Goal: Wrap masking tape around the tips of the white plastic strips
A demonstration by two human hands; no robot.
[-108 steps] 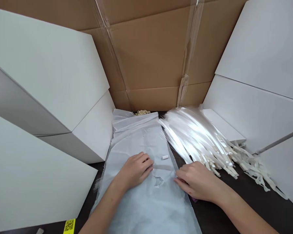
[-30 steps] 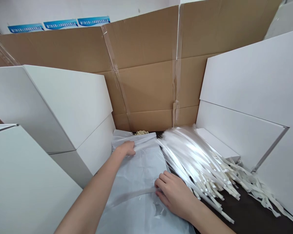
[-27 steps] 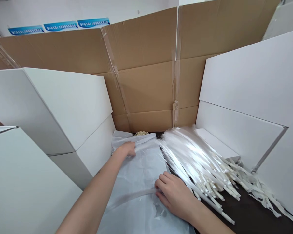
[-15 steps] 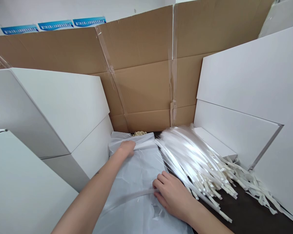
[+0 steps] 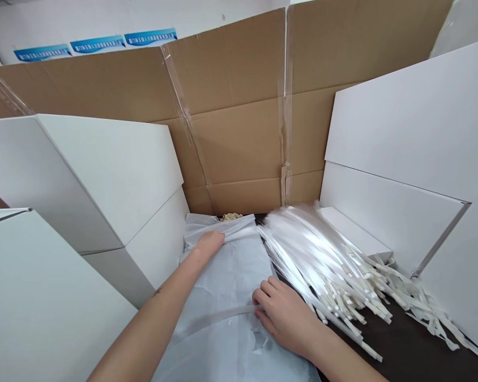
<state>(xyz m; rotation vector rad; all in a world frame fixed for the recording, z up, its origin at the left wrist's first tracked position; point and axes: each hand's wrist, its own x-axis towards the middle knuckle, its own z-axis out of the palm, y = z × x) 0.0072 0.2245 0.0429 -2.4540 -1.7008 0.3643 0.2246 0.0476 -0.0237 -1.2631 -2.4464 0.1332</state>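
Frosted, see-through plastic bags lie flat and wrinkled along the middle of the dark table, overlapping one another. My left hand is closed on a gathered fold of plastic at their far end. Nearer to me, my right hand pinches the edge of a bag, where a narrow fold runs across to the left. Its fingertips are partly hidden behind the hand. Just right of this hand spreads a heap of shiny clear strands with cream-coloured ends. A small square patch shows in the plastic below my right fingers.
White boxes are stacked on the left, and more white boxes stand on the right. A tall cardboard panel closes off the back. Loose pale strips lie along the right boxes on the dark tabletop.
The whole view has shifted slightly, so everything appears a little further right. Both hands keep their places on the plastic, with hardly any movement.
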